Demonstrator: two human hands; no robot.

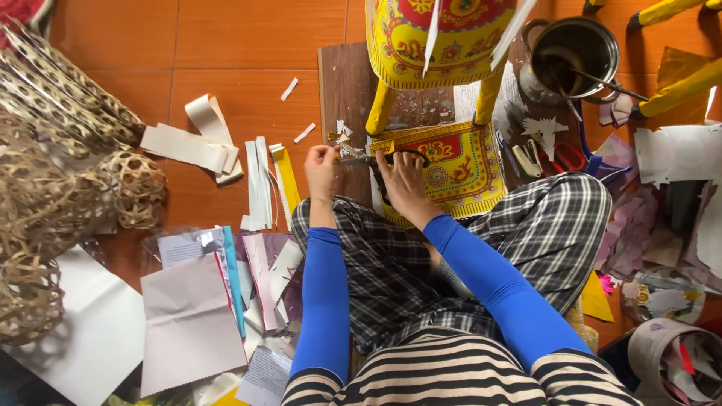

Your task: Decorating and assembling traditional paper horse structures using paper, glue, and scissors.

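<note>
Left hand: closed in a pinch on a small gold-and-white paper scrap, just left of centre in the upper half of the frame
Right hand: gripping black-handled scissors, fingers through the loops, blades pointing left toward the scrap
Scrap: held at the blade tips, over a dark wooden board, with tiny offcuts lying around it
Patterned sheet: yellow and red, flat under the right hand and across the knee, at frame centre
Stand: yellow ornate piece on yellow legs, top centre, just above the cutting spot
Pot: metal, upper right, with a stick resting in it
Paper strips: white and yellow, on the orange floor left of the left hand
Woven bamboo: heaped at the left edge
Loose sheets: white and pink, lower left beside the plaid-trousered leg
Cutting well, judged: keep the pinch close to the cut line but clear of the blades, since the piece is small
Feeding, judged: turn the scrap into the scissors with the left hand and take short snips near the pivot for control
Risk, judged: a thumb nick, or the scrap slipping and tearing if gripped only by its edge
</note>
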